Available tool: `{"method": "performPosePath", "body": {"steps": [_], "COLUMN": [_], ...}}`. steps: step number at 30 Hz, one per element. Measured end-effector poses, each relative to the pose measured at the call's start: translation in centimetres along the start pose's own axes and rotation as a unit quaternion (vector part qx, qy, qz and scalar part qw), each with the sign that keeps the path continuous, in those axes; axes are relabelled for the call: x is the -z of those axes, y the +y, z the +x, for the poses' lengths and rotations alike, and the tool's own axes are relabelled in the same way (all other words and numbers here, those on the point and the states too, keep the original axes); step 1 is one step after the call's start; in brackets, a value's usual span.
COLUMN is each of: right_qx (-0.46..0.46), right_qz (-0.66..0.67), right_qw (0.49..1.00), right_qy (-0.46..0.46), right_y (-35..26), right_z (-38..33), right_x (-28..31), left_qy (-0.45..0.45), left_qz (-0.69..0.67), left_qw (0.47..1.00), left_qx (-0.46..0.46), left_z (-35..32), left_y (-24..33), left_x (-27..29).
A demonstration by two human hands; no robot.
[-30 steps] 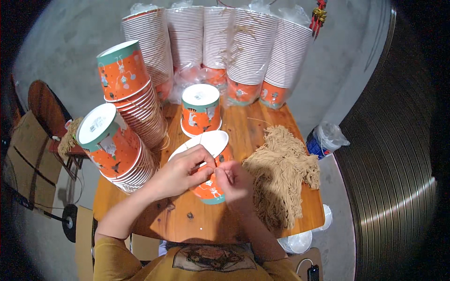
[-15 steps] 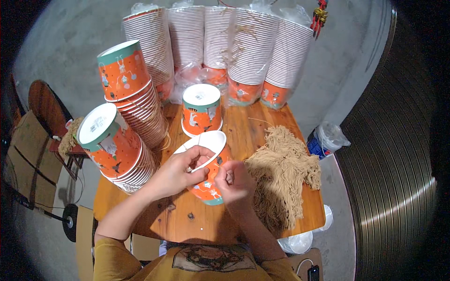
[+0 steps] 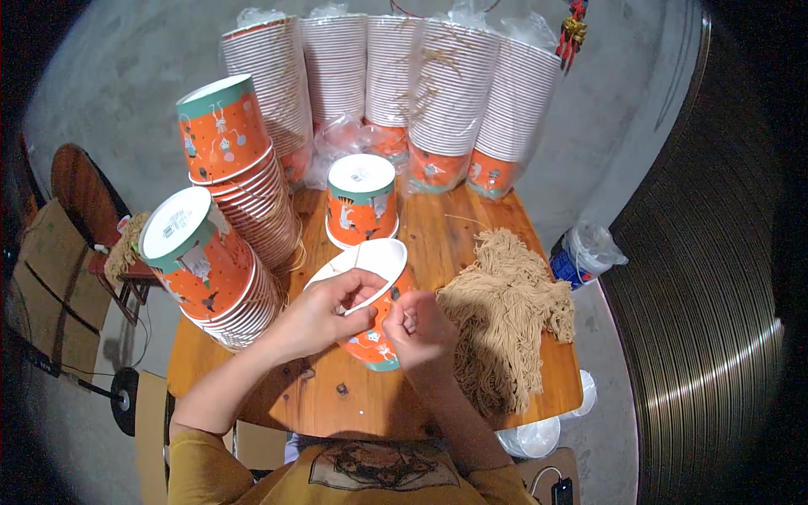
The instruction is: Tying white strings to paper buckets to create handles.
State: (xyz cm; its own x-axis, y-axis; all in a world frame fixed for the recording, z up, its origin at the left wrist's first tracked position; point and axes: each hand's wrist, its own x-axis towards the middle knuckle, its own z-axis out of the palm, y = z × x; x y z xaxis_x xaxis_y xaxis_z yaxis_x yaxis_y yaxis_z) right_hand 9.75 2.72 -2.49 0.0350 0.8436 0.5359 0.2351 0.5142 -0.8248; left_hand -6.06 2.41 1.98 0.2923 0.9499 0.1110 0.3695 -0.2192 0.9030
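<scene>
An orange paper bucket (image 3: 370,347) with a green band leans over the table in front of me, its white mouth turned up and away to the left. My left hand (image 3: 324,313) grips its near rim, fingers inside and thumb outside. Against the bucket's right side, my right hand (image 3: 425,330) is closed in a pinch; what lies between the fingertips is too small to make out. A thin string crosses the bucket's white inside. Just beyond stands an upside-down paper bucket (image 3: 358,217). To the right lies a heap of beige string (image 3: 509,324).
Two nested bucket stacks, a nearer stack (image 3: 202,261) and a farther stack (image 3: 223,139), stand at the left of the wooden table (image 3: 316,391). Several plastic-wrapped stacks (image 3: 450,93) line the back. A lidded pail (image 3: 581,257) is beyond the right edge.
The bucket's rim and both hands have shifted very slightly. My left hand keeps its grip on the rim, and my right hand stays pinched at the bucket's side.
</scene>
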Motion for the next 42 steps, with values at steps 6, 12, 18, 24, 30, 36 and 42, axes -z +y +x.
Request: {"method": "performPosePath", "body": {"steps": [6, 12, 18, 24, 30, 36, 42], "right_qx": [0.047, 0.065, -0.009, -0.041, -0.050, 0.002, -0.150], "right_qz": [-0.029, -0.083, -0.006, 0.040, 0.086, -0.023, 0.137], "right_qw": [0.998, 0.994, 0.998, 0.997, 0.995, 0.983, 0.946], "right_qy": [0.019, -0.010, -0.063, -0.059, 0.007, -0.184, -0.254], "right_y": [0.8, 1.2, 3.5, 4.0, 4.4, 2.6, 2.9], "right_z": [-0.2, 0.0, -1.1, -1.3, -0.3, 1.5, 1.7], "right_x": [-0.2, 0.4, 0.2, 0.6, 2.1, 4.0, 3.7], "left_qy": [-0.004, -0.047, -0.118, -0.104, -0.026, 0.020, -0.007], "left_qz": [0.032, -0.024, -0.084, 0.051, 0.210, 0.199, 0.120], "left_qw": [0.998, 0.998, 0.988, 0.993, 0.977, 0.971, 0.988], "left_qx": [-0.054, -0.032, 0.044, 0.017, -0.014, -0.132, -0.094], "left_z": [0.2, 0.5, 1.8, 2.2, 1.5, 2.0, 1.4], "left_y": [-0.1, -0.3, -1.6, -1.6, 0.0, -0.1, -0.2], "left_x": [-0.1, 0.1, -0.3, -1.7, -2.5, -2.4, -2.3]}}
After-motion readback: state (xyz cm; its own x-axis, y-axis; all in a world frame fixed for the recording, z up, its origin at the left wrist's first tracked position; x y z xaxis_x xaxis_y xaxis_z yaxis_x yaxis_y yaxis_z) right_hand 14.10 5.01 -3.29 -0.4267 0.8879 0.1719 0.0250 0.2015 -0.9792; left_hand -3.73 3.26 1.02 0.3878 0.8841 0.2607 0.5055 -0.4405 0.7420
